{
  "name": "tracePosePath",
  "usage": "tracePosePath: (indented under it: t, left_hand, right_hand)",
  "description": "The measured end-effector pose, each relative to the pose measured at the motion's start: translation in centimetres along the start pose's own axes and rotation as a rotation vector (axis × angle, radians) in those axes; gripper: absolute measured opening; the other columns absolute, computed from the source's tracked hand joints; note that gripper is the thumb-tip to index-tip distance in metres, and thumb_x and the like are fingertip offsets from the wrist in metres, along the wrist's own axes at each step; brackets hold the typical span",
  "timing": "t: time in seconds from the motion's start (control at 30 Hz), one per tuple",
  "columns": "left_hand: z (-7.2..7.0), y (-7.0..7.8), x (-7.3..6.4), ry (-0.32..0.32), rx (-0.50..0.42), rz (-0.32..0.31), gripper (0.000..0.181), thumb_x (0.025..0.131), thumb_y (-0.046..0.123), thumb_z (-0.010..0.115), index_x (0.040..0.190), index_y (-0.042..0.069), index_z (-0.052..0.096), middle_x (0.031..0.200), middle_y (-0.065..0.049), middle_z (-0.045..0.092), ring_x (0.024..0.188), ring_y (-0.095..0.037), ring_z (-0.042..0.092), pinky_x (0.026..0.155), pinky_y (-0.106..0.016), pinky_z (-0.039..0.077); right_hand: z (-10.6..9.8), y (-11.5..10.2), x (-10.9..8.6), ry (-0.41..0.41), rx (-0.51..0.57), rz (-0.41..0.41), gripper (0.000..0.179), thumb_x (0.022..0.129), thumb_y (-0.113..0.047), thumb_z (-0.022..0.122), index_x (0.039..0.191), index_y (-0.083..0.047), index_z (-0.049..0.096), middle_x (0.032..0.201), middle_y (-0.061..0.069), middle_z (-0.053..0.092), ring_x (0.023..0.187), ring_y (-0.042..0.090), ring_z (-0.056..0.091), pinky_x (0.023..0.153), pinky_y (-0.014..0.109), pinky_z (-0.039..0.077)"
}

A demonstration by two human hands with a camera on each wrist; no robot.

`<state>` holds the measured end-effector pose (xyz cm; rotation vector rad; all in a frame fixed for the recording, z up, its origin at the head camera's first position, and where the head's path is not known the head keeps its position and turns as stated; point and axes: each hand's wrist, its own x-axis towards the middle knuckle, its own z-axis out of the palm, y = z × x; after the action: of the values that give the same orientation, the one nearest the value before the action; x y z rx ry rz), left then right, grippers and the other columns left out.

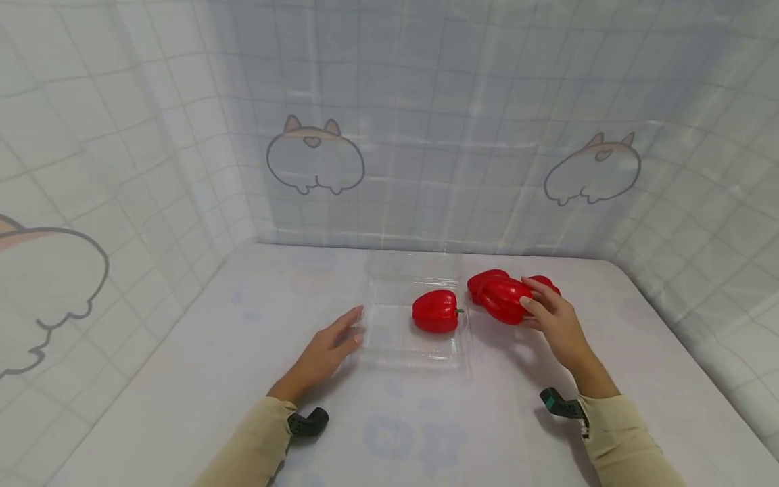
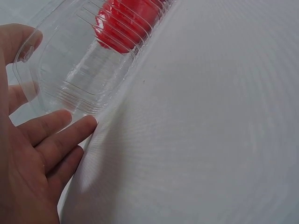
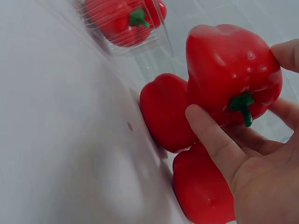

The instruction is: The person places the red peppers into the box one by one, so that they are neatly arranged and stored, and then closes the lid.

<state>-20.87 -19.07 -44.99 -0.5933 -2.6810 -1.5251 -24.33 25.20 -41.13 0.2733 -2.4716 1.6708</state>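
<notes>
My right hand (image 1: 555, 326) grips a red bell pepper (image 3: 233, 70) with a green stem, raised above the table. Below and beside it, two more red bell peppers (image 3: 166, 112) lie on the table, partly hidden by the hand and the held one in the head view. In the middle stands a clear plastic container (image 1: 389, 331) with one red bell pepper (image 1: 435, 312) lying on its side in the right part. At the container's left end, my left hand (image 1: 325, 352) has its fingers extended, touching or very near the wall, holding nothing.
The white table (image 1: 243, 379) is walled at the back and both sides by a pale grid-patterned curtain (image 1: 414, 135) with cartoon drawings. The container's clear lid (image 1: 414, 264) extends behind it toward the back. A dark camera device sits on each wrist.
</notes>
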Motion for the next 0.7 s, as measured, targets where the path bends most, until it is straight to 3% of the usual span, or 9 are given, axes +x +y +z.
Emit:
tracePosePath:
  t: [0.1,0.33,0.53,0.7]
  left_hand:
    - [0.0,0.0,0.1,-0.001,0.004,0.003,0.064,0.102,0.041,0.057,0.158,0.022,0.033,0.159,0.000,0.037,0.135,-0.022,0.050,0.112,-0.051,0.036]
    - [0.1,-0.2,0.0,0.001,0.000,-0.008,0.063,0.102,0.039,0.059,0.157,0.021,0.035,0.158,-0.001,0.039,0.135,-0.022,0.050,0.112,-0.050,0.037]
    - [0.1,-0.1,-0.1,0.003,0.003,-0.007,0.062,0.102,0.037,0.059,0.157,0.022,0.034,0.159,0.000,0.037,0.135,-0.022,0.049,0.113,-0.050,0.035]
    - [0.0,0.1,0.1,0.004,0.009,-0.004,0.062,0.102,0.035,0.058,0.157,0.021,0.035,0.158,-0.001,0.038,0.135,-0.023,0.050,0.113,-0.051,0.035]
  right_hand:
    - [0.1,-0.1,0.0,-0.019,0.019,-0.003,0.060,0.103,-0.039,0.056,0.154,-0.013,0.040,0.146,0.019,0.046,0.118,0.032,0.055,0.087,0.037,0.057]
    - [0.6,-0.2,-0.2,-0.058,0.048,0.022,0.059,0.102,-0.037,0.058,0.153,-0.012,0.041,0.145,0.020,0.045,0.123,0.040,0.050,0.084,0.027,0.057]
    - [0.9,-0.8,0.1,-0.049,0.111,0.015,0.056,0.103,-0.032,0.057,0.152,-0.010,0.041,0.145,0.018,0.045,0.122,0.036,0.051,0.084,0.028,0.057]
    - [1.2,-1.9,0.6,-0.035,0.271,-0.015,0.055,0.104,-0.029,0.055,0.152,-0.008,0.038,0.145,0.014,0.040,0.121,0.028,0.050,0.086,0.028,0.057]
